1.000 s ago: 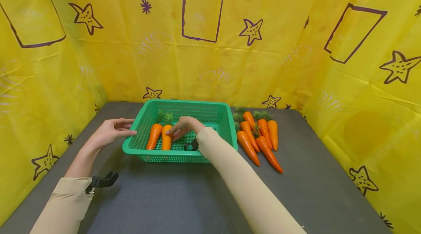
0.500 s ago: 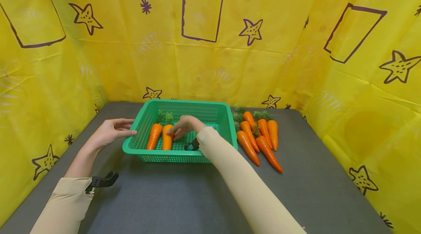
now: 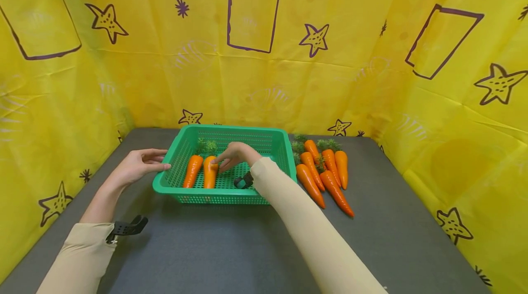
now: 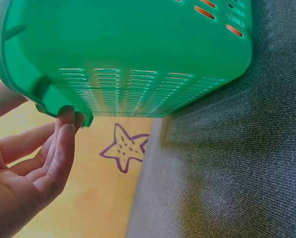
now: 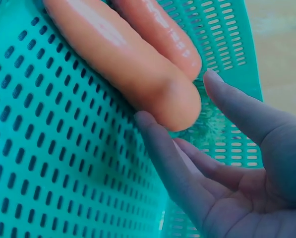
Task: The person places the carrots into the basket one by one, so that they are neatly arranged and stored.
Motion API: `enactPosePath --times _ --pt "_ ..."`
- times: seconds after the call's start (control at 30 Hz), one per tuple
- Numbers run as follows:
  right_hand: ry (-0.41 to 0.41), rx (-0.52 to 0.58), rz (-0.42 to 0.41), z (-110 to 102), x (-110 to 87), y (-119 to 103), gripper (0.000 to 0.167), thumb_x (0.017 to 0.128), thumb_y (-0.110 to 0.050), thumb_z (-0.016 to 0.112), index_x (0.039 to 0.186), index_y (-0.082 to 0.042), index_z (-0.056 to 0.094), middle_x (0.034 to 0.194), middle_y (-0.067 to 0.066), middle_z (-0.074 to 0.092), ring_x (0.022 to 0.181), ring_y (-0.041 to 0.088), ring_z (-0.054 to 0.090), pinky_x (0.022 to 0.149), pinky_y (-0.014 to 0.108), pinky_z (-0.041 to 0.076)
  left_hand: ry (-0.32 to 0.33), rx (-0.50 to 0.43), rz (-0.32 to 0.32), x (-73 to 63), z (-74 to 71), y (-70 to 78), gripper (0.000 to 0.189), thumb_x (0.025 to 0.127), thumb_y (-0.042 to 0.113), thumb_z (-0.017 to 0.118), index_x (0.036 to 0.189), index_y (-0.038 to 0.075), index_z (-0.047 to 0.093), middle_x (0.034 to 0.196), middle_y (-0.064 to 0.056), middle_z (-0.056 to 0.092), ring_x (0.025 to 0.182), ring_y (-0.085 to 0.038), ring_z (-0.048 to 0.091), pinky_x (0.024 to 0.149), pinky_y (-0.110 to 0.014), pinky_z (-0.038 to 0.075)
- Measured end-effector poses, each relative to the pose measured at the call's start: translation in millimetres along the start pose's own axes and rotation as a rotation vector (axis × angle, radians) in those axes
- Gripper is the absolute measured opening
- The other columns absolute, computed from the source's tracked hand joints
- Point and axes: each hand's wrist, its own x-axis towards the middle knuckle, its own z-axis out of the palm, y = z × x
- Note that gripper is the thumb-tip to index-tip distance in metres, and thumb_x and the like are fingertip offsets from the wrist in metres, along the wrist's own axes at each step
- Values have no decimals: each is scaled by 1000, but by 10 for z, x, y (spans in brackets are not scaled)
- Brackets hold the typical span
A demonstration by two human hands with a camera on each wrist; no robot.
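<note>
A green perforated basket (image 3: 224, 198) holds two orange carrots with leafy green tops. At its left end my left hand (image 3: 138, 165) pinches the rim, thumb on top and fingers beneath; the left wrist view shows the fingertips (image 4: 66, 116) against the rim's underside. Inside the basket, my right hand (image 3: 238, 152) is at the thick end of the right-hand carrot (image 3: 210, 175). Seen from the right wrist, thumb and fingers stand wide apart around that end of the carrot (image 5: 133, 67), loosely extended. The other carrot (image 3: 192, 172) lies alongside, to the left.
Several more carrots (image 3: 339, 197) lie in a cluster just right of the basket on the dark grey table (image 3: 198, 248). Yellow patterned cloth (image 3: 255, 87) encloses the table at the back and both sides. A black strap (image 3: 131, 226) circles the left wrist.
My right hand has loosened from the right-hand carrot and drawn slightly up and right. That carrot shifted a little to the right. My left hand has stayed at the rim.
</note>
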Motion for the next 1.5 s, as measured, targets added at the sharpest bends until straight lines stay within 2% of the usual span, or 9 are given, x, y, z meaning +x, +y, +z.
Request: enactPosePath --times 0.1,0.2,0.3,0.4,0.53,0.77,1.03,1.2,1.5 --pt "-9 -35 -11 -34 -26 -16 87 87 -11 69 151 -2 11 128 27 56 116 34 58 100 40 44 0 -9 -2 -6 10 -6 66 85 36 70 135 -2 48 121 -26 60 99 -12 62 76 -17 47" --pt "-28 -85 -46 -77 -104 -44 72 86 -13 69 144 4 31 125 26 58 114 33 60 100 41 44 0 -16 -3 -11 21 -7 66 85 36 70 135 -2 49 121 -26 60 93 -2 59 76 -17 47" --pt "-44 -172 -102 -125 -212 -78 56 85 -18 72 131 6 50 125 26 58 112 33 61 100 43 44 3 -17 -5 -18 25 -1 67 85 37 70 135 -2 49 121 -25 60 94 -4 60 76 -17 47" --pt "-60 -260 -156 -173 -316 -108 53 85 -23 72 127 5 56 129 25 56 113 32 60 100 43 43 4 -13 -9 -23 26 2 67 85 37 70 135 -1 49 121 -25 60 98 -13 62 77 -19 48" --pt "-66 -324 -201 -228 -445 -137 50 86 -28 70 125 2 59 128 23 57 117 33 57 100 43 44 3 -10 -11 -25 28 -1 67 86 38 69 136 -1 48 121 -25 60 100 -16 61 79 -22 48" --pt "-40 -387 -277 -315 -658 -164 45 87 -29 69 125 -5 60 113 9 68 113 28 61 88 32 52 2 -10 -11 -30 24 1 67 85 37 70 135 -2 48 121 -24 60 93 -3 59 79 -21 48" --pt "-26 -373 -349 -447 -944 -197 46 89 -25 67 128 -4 56 120 12 65 111 26 63 86 30 53 -5 -25 -9 -24 30 -8 67 86 37 70 137 -1 47 122 -25 59 90 6 55 78 -17 46" --pt "-7 -368 -382 -560 -1092 -195 44 89 -24 67 127 -5 56 119 12 65 107 23 65 88 33 52 0 -29 -7 -18 42 -8 67 85 36 70 136 -1 48 122 -25 59 89 6 55 77 -16 46" --pt "82 -407 -401 -822 -1325 -119 44 88 -28 69 125 -8 58 114 11 67 101 19 67 87 34 53 6 -30 -2 -39 52 18 67 85 35 71 136 -2 48 121 -25 59 88 7 56 76 -15 47"
